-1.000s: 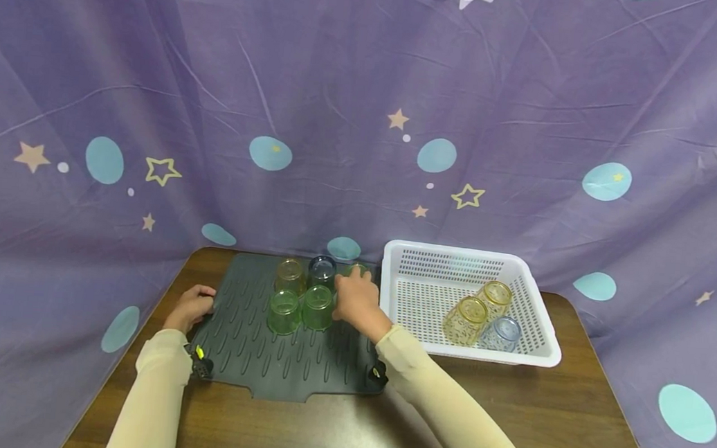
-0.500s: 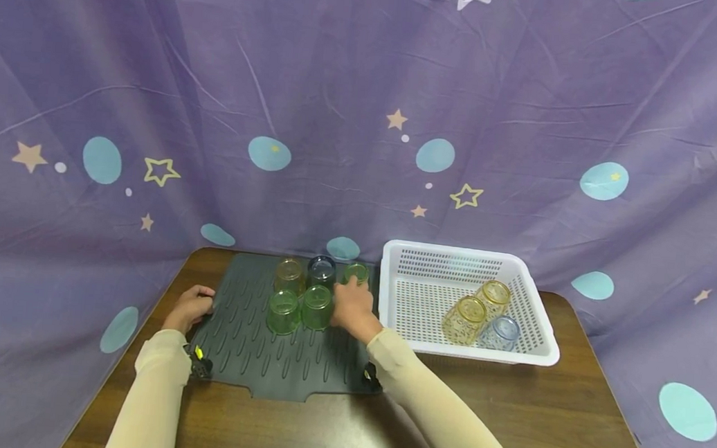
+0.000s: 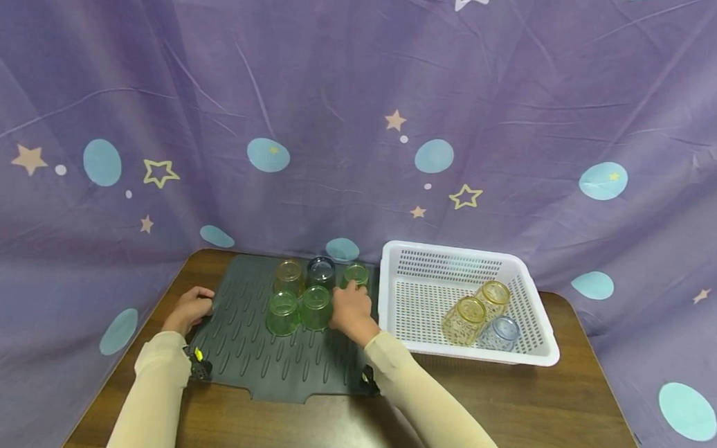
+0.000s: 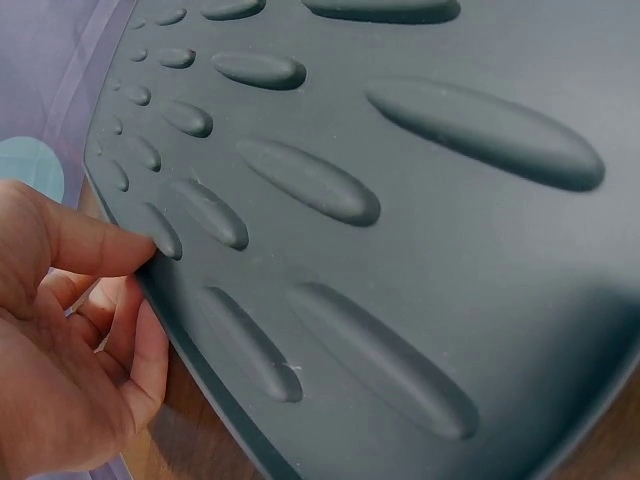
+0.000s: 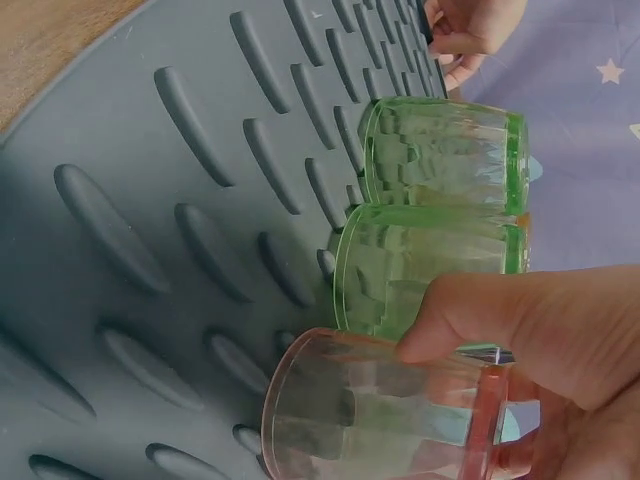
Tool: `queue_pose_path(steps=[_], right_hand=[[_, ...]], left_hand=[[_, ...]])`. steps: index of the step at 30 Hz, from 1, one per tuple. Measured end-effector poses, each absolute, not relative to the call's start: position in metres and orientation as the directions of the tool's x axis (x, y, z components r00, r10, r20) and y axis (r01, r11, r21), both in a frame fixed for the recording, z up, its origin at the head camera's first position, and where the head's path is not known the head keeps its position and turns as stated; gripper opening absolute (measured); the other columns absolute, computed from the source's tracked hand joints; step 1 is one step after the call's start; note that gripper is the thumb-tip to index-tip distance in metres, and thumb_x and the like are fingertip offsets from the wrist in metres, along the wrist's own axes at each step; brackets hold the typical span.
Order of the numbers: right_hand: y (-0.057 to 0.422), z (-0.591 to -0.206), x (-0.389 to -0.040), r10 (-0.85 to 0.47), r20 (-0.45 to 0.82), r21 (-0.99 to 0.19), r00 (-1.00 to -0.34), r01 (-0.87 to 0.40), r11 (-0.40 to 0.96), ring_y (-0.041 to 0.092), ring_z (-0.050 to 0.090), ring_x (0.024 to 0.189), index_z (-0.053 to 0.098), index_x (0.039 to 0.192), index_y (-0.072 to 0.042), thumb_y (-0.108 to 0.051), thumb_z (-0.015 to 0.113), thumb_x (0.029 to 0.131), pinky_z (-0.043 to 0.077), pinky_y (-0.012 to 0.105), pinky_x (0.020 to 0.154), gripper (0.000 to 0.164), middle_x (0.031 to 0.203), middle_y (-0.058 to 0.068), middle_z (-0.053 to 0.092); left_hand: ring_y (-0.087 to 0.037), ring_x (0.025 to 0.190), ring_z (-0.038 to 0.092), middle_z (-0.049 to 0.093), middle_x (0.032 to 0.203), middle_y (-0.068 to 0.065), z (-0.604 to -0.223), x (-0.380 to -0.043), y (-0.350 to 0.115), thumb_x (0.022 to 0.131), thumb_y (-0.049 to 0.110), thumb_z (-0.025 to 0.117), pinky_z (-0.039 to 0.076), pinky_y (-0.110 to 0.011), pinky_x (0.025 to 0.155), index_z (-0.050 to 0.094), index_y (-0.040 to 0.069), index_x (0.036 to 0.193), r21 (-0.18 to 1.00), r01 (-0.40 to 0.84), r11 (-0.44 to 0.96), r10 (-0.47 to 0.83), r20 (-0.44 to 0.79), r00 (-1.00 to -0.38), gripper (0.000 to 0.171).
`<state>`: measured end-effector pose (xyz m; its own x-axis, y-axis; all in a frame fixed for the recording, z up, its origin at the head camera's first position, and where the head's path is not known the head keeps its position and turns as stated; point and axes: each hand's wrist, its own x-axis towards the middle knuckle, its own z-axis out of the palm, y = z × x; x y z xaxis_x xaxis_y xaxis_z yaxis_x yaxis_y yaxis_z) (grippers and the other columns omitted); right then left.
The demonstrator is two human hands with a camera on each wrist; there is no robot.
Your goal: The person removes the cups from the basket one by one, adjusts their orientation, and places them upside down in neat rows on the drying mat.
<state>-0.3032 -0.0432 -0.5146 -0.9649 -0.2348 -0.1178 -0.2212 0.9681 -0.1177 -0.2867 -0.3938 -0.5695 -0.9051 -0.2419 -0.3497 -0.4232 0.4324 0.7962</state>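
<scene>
A pinkish glass (image 5: pixel 350 410) stands upside down on the dark grey drying mat (image 5: pixel 110 130), and my right hand (image 5: pixel 570 350) grips it, thumb along its side. In the head view my right hand (image 3: pixel 352 312) hides that glass. Just to its left are two green glasses (image 3: pixel 316 308) (image 3: pixel 283 313), also inverted. Behind stand an amber glass (image 3: pixel 289 276), a dark blue glass (image 3: pixel 321 273) and another green glass (image 3: pixel 355 275). At the mat's left edge, my left hand (image 4: pixel 75 340) pinches the rim, thumb on top and fingers curled below.
Right of the mat, a white plastic basket (image 3: pixel 415 304) holds two yellow patterned glasses (image 3: pixel 465 322) (image 3: pixel 494 297) and a light blue glass (image 3: pixel 501 332). All stands on a wooden table (image 3: pixel 477 406), with a purple curtain (image 3: pixel 344 77) behind it.
My right hand has shifted slightly left and toward me, uncovering more of the green glass at the back. My left hand stays at the mat's edge.
</scene>
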Motion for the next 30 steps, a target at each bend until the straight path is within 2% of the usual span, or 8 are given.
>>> queue_pose_path(steps=[9,15,19,25,30], right_hand=[[-0.04,-0.515,-0.302,-0.237,-0.112,-0.141,-0.965,-0.221,0.965,0.036,0.058,0.112,0.062,0.139,-0.016,-0.032,0.092,0.068,0.058,0.044,0.08,0.079,0.127,0.02,0.057],[-0.036,-0.507,-0.297,-0.245,-0.093,-0.13,-0.965,-0.232,0.964,0.036,0.059,0.113,0.062,0.138,-0.017,-0.032,0.09,0.07,0.058,0.045,0.08,0.075,0.127,0.021,0.057],[-0.031,-0.501,-0.295,-0.255,-0.044,-0.113,-0.966,-0.249,0.962,0.035,0.058,0.115,0.062,0.139,-0.018,-0.034,0.086,0.074,0.058,0.045,0.079,0.071,0.13,0.021,0.056],[-0.016,-0.481,-0.294,-0.257,0.084,-0.165,-0.963,-0.268,0.949,0.036,0.058,0.11,0.061,0.138,-0.016,-0.034,0.08,0.081,0.056,0.047,0.077,0.063,0.128,0.019,0.058],[0.005,-0.454,-0.296,-0.226,0.193,-0.2,-0.955,-0.264,0.943,0.039,0.057,0.112,0.058,0.14,-0.016,-0.033,0.08,0.082,0.054,0.05,0.083,0.064,0.127,0.021,0.058]], left_hand=[[-0.042,0.126,0.044,0.038,0.143,-0.031,-0.57,-0.286,-0.392,0.085,0.003,0.044,0.044,-0.055,0.1,0.039,-0.005,0.137,0.793,-0.435,0.427,-0.25,-0.359,-0.899,0.053],[-0.042,0.123,0.046,0.04,0.142,-0.031,-0.567,-0.284,-0.389,0.084,0.003,0.044,0.045,-0.053,0.097,0.04,-0.006,0.137,0.794,-0.428,0.431,-0.251,-0.351,-0.902,0.053],[-0.041,0.122,0.046,0.041,0.141,-0.031,-0.567,-0.284,-0.388,0.084,0.003,0.044,0.045,-0.052,0.095,0.04,-0.006,0.137,0.796,-0.422,0.434,-0.251,-0.343,-0.905,0.054],[-0.041,0.123,0.045,0.04,0.14,-0.031,-0.567,-0.286,-0.39,0.084,0.002,0.044,0.044,-0.054,0.098,0.039,-0.006,0.137,0.797,-0.425,0.429,-0.247,-0.349,-0.904,0.053],[-0.042,0.124,0.044,0.038,0.142,-0.032,-0.569,-0.287,-0.391,0.085,0.002,0.044,0.043,-0.057,0.102,0.039,-0.006,0.137,0.796,-0.428,0.427,-0.245,-0.354,-0.903,0.052]])
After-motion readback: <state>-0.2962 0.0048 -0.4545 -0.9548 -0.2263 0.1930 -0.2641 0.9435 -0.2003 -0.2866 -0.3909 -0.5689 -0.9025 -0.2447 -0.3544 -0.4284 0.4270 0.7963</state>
